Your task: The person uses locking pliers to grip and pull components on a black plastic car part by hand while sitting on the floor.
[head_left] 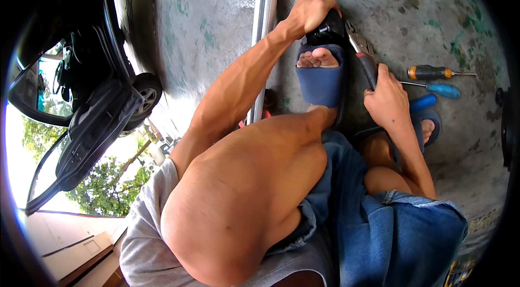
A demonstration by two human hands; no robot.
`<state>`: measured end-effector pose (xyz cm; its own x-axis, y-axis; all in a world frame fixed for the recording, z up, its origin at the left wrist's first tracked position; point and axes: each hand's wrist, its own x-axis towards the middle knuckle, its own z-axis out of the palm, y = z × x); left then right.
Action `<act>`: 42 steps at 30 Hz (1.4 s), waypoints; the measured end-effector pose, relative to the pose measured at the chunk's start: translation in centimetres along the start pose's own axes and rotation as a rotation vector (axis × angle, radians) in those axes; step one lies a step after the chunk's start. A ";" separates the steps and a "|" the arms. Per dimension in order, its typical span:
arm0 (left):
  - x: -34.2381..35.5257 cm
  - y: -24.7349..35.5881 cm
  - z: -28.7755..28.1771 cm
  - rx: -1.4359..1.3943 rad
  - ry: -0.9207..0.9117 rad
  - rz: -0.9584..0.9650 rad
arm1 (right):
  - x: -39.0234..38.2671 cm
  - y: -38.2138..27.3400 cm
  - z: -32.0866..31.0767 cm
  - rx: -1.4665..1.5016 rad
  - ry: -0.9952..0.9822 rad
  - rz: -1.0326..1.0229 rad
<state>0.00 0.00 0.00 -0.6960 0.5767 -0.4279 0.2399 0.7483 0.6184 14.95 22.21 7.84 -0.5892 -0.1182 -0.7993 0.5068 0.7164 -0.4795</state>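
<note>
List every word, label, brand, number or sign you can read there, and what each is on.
No text can be read.
Pliers in the right hand: nothing legible.
Black part in the left hand: nothing legible.
Orange-and-black screwdriver, blue-handled screwdriver: any markings too small.

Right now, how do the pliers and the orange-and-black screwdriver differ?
The pliers are held in the right grip; the orange-and-black screwdriver lies loose on the floor. The pliers' head is up beside the black object; the screwdriver's shaft points right, away from it. The pliers' visible handle is dark with red; the screwdriver's, orange and black. Both have metal working ends.
</note>
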 end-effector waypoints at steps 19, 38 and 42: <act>-1.4 0.7 -0.3 -0.387 0.003 -0.244 | 0.9 3.8 3.0 0.058 0.192 -0.217; -1.4 5.2 -2.9 -0.058 0.244 -0.333 | 0.6 -1.2 -1.7 -0.069 0.011 -0.087; 0.1 8.3 -1.6 -0.006 0.444 -0.501 | 1.3 -3.4 -5.0 -0.109 -0.078 -0.101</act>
<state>0.85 5.75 6.14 -0.9352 -0.0304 -0.3528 -0.1875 0.8878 0.4203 9.32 23.01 10.28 -0.5809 -0.2434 -0.7767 0.3734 0.7682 -0.5200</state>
